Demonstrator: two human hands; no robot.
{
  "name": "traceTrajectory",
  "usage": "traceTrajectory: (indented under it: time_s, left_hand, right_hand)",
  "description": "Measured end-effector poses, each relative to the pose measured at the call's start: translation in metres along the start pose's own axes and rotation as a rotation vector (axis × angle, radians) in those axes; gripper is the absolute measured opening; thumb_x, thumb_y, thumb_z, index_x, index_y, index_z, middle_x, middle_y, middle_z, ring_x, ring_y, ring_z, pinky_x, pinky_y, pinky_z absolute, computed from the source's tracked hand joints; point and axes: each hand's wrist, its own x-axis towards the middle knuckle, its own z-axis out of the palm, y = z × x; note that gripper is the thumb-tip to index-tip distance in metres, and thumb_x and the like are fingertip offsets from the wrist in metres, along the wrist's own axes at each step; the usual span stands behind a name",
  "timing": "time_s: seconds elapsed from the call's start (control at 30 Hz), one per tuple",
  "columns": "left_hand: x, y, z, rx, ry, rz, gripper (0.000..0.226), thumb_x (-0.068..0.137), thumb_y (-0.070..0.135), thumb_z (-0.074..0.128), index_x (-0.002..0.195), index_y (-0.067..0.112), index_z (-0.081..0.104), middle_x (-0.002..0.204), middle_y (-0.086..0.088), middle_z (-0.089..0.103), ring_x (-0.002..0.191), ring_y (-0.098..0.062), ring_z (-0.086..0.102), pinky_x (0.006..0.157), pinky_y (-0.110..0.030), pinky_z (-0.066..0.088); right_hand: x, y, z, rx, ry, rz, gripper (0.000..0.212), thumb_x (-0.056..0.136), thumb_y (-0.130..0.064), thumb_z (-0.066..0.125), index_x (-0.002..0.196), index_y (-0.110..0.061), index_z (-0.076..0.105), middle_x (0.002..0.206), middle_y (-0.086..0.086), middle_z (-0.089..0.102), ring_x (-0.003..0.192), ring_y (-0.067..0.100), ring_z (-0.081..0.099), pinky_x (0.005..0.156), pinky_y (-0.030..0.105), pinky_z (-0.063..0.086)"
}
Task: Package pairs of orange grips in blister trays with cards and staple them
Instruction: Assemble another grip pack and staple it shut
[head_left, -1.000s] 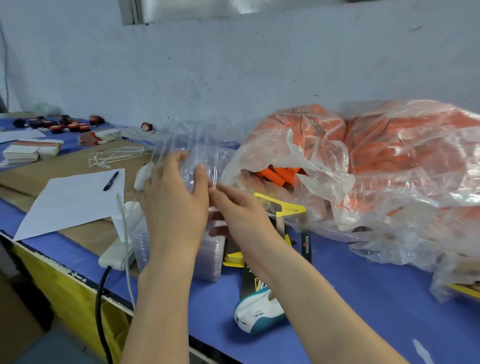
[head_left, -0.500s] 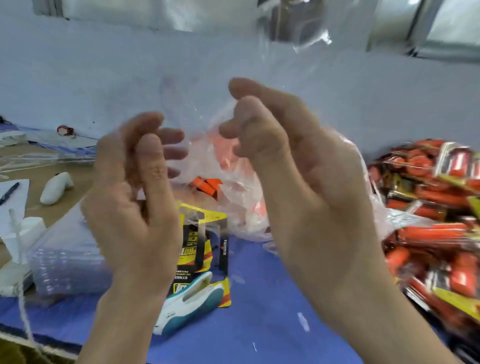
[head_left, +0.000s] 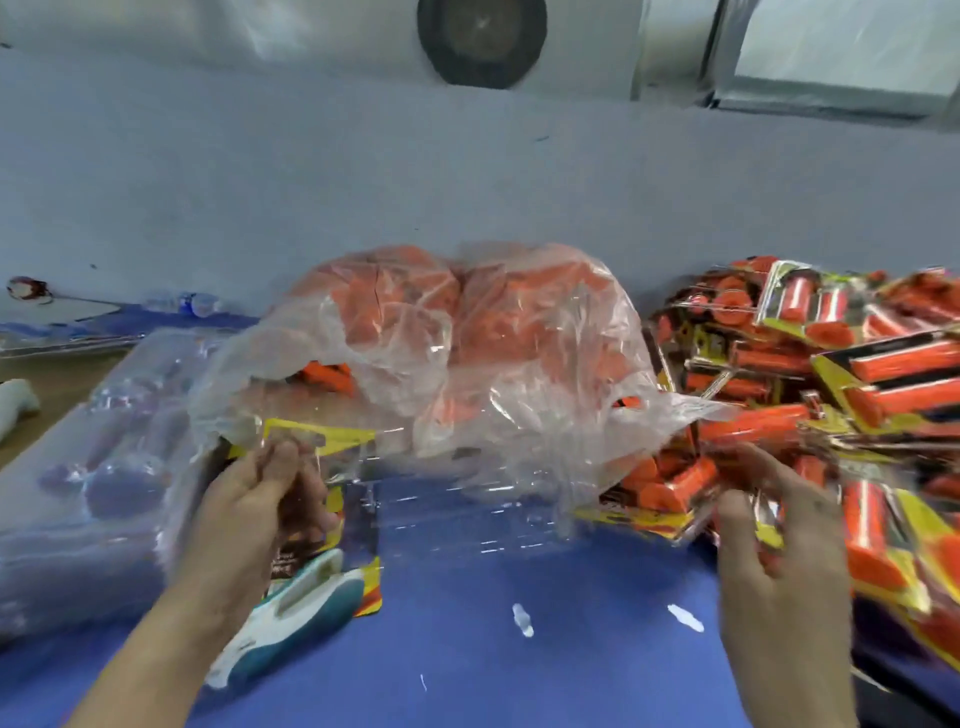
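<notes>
A blue table (head_left: 467, 649) runs along a grey wall, and at its middle sits a big clear bag (head_left: 493, 364), crumpled and stuffed with loose orange grips (head_left: 395, 317) lying every which way. A few of them show at the bag's left opening, with their long axes roughly level.

Right of the bag, touching it, is a pile of finished packs (head_left: 857, 374). Their grips point at many angles, and those nearest the bag aim their round ends down and to the left. Left of the bag lies a wrapped stack of blister trays (head_left: 78, 493).

In front of the bag, just under its lower edge, is a single clear blister tray (head_left: 467, 514). Its long axis runs left to right along the table, and its right end points toward the pile.

The left hand (head_left: 254, 509) is at the bag's front left corner, fingers curled round the tray's left end. The right hand (head_left: 774, 561) is at the bag's front right, at the edge of the pile, fingers bent and blurred; whether it holds anything cannot be told.

Yellow-and-black cards (head_left: 332, 439) lie in front of the bag's left side, lengthwise toward the bag. A teal-and-white stapler (head_left: 301, 608) rests slantwise on their near end. White scraps (head_left: 522, 621) dot the table in front of the bag.
</notes>
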Motion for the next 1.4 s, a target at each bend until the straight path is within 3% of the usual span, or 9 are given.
traceTrajectory:
  time_s: [0.2,0.27,0.4,0.7,0.83,0.93,1.07,1.23,1.4]
  left_hand:
    - [0.004,0.019,-0.035,-0.139,-0.097,0.119,0.018,0.092,0.038,0.054,0.081,0.026,0.062,0.078,-0.013,0.060,0.059,-0.030,0.061,0.047,-0.038,0.054]
    - [0.005,0.019,-0.039,-0.079,-0.084,0.088,0.018,0.092,0.040,0.055,0.083,0.025,0.062,0.088,-0.026,0.059,0.066,-0.041,0.062,0.050,-0.054,0.054]
    - [0.014,0.014,-0.040,0.003,0.053,0.073,0.026,0.093,0.036,0.051,0.077,0.027,0.070,0.061,0.007,0.061,0.047,-0.007,0.057,0.051,-0.017,0.052]
    - [-0.019,-0.042,0.006,0.294,-0.102,-0.210,0.018,0.105,0.017,0.042,0.103,0.009,0.058,0.060,-0.008,0.066,0.044,-0.024,0.063,0.035,-0.025,0.045]
    - [-0.024,-0.065,0.026,0.321,-0.117,-0.344,0.015,0.106,0.009,0.035,0.113,0.004,0.048,0.066,-0.018,0.060,0.037,-0.022,0.060,0.032,-0.022,0.043]
    - [-0.020,-0.077,0.030,0.341,-0.110,-0.424,0.021,0.106,0.008,0.032,0.126,0.008,0.038,0.075,-0.021,0.059,0.038,-0.021,0.061,0.033,-0.024,0.046]
    - [-0.013,-0.081,0.027,0.418,-0.153,-0.484,0.041,0.104,0.003,0.035,0.144,0.011,0.029,0.090,-0.020,0.065,0.047,-0.025,0.064,0.041,-0.030,0.051]
    - [-0.014,-0.075,0.022,0.463,-0.224,-0.559,0.065,0.097,-0.011,0.034,0.153,0.018,0.017,0.104,-0.018,0.065,0.057,-0.028,0.067,0.052,-0.036,0.055]
    - [-0.017,-0.076,0.023,0.554,-0.269,-0.506,0.063,0.100,-0.008,0.030,0.155,0.016,0.010,0.107,-0.019,0.059,0.053,-0.026,0.064,0.051,-0.036,0.055]
  right_hand:
    - [-0.018,-0.007,0.050,0.786,-0.520,1.022,0.056,0.088,-0.053,0.050,0.121,-0.009,0.062,0.115,0.011,0.071,0.101,0.030,0.069,0.089,0.045,0.053]
    - [-0.013,-0.022,0.057,1.060,-0.579,1.035,0.053,0.088,-0.050,0.049,0.123,-0.012,0.062,0.117,0.011,0.071,0.101,0.028,0.070,0.088,0.044,0.055]
    - [0.006,-0.040,0.039,1.409,-0.355,0.830,0.033,0.094,-0.013,0.045,0.120,-0.016,0.065,0.110,0.004,0.072,0.088,0.020,0.071,0.073,0.031,0.061]
    - [-0.047,0.001,-0.004,1.090,-0.084,1.130,0.032,0.094,0.001,0.035,0.099,-0.017,0.062,0.080,0.008,0.074,0.058,0.011,0.071,0.048,0.020,0.056]
    - [-0.077,0.017,-0.015,0.946,-0.097,1.253,0.048,0.105,-0.001,0.010,0.133,-0.006,0.048,0.132,0.026,0.054,0.116,0.030,0.062,0.103,0.032,0.047]
    - [-0.104,0.020,-0.025,0.696,-0.157,1.076,0.053,0.106,-0.007,0.000,0.144,0.004,0.035,0.145,0.016,0.048,0.130,0.043,0.045,0.111,0.047,0.033]
    - [-0.112,-0.008,-0.009,0.631,-0.231,0.829,0.026,0.094,0.018,0.036,0.094,0.004,0.058,0.071,0.011,0.067,0.056,0.028,0.061,0.054,0.039,0.044]
    - [-0.061,-0.020,0.022,0.322,-0.500,0.147,0.032,0.094,-0.009,0.049,0.098,-0.038,0.062,0.097,-0.014,0.068,0.089,0.005,0.062,0.066,0.014,0.046]
    - [-0.031,0.011,0.057,-0.120,-0.574,-0.259,0.027,0.096,-0.016,0.050,0.116,-0.031,0.059,0.111,-0.016,0.059,0.101,0.010,0.056,0.084,0.024,0.045]
